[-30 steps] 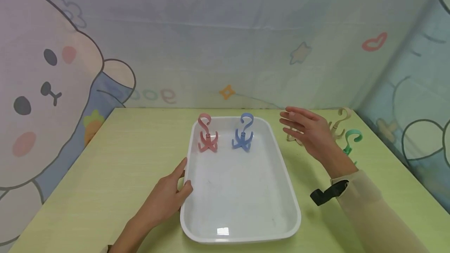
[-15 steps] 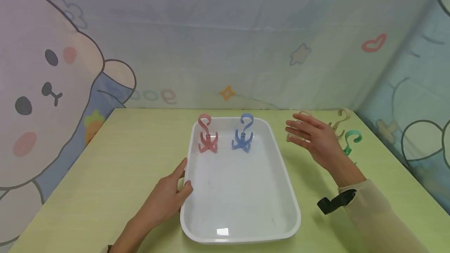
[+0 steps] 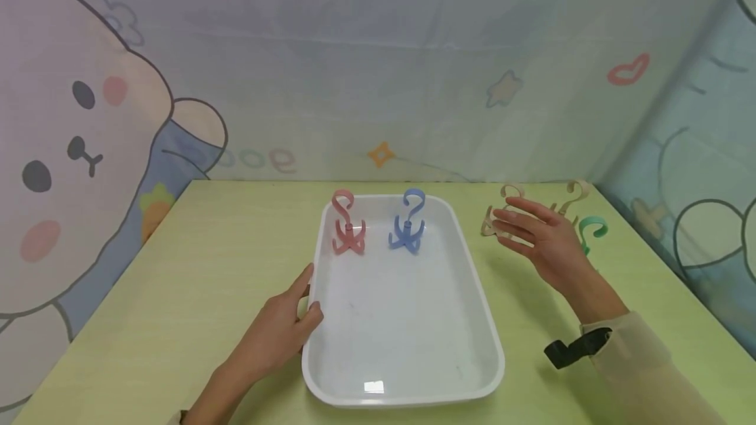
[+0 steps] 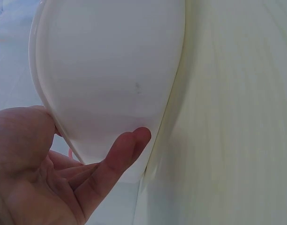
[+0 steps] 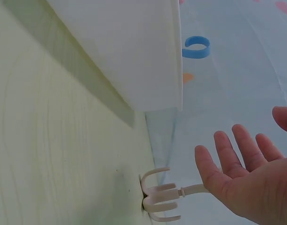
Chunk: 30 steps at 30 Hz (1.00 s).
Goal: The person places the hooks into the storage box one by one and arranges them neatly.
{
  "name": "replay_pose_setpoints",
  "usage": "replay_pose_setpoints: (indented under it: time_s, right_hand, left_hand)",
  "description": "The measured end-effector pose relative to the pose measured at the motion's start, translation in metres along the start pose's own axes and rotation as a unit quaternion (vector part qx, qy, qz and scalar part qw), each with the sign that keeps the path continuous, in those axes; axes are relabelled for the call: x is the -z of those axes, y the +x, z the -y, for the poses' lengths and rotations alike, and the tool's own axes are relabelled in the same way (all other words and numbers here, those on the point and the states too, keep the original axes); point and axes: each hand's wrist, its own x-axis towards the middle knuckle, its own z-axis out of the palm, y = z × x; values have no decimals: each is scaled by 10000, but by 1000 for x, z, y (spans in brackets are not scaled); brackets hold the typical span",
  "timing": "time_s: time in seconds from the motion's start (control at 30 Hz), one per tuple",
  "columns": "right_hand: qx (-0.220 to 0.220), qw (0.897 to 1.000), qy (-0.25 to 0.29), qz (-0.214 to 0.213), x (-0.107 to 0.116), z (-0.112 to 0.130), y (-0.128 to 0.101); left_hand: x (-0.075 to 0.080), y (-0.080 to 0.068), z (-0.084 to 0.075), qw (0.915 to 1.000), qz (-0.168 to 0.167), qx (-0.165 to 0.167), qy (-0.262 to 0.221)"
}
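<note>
My left hand (image 3: pixel 274 333) holds the left edge of a white plastic tray (image 3: pixel 407 320), thumb at the rim and fingers against the outer wall (image 4: pixel 110 84). A pink multi-prong hook hanger (image 3: pixel 350 239) and a blue one (image 3: pixel 407 236) stand upright inside, near the tray's far end. Right of the tray, my right hand (image 3: pixel 549 244) is raised with fingers spread and nothing in them. Its fingers overlap a beige hook hanger (image 3: pixel 489 223) in the head view. The right wrist view shows that beige hanger's prongs (image 5: pixel 162 197) on the table, its stem passing behind the fingers.
Another beige hook hanger (image 3: pixel 577 192) stands at the table's back right, with a green one (image 3: pixel 593 227) nearer, partly hidden by my right hand. A patterned cloth (image 3: pixel 331 84) hangs behind the light green table (image 3: pixel 236 248).
My right hand has moved rightward and slightly nearer to me, showing more of the beige hook hanger and covering more of the green one. My left hand and the tray stay put.
</note>
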Motion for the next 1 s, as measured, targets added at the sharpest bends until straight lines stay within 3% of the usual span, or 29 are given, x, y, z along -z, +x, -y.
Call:
replay_pose_setpoints:
  time_s: [0.17, 0.6, 1.0]
  right_hand:
    - [-140, 9996, -160, -185, 4, -1, -6]
    - [-204, 9994, 88, -280, 12, -6, -13]
    - [-26, 9988, 124, -466, 17, -4, -20]
  left_hand:
    - [0, 0, 0, 10000, 42, 29, -74]
    - [0, 1, 0, 10000, 31, 2, -48]
    - [0, 1, -1, 9998, 62, 64, -183]
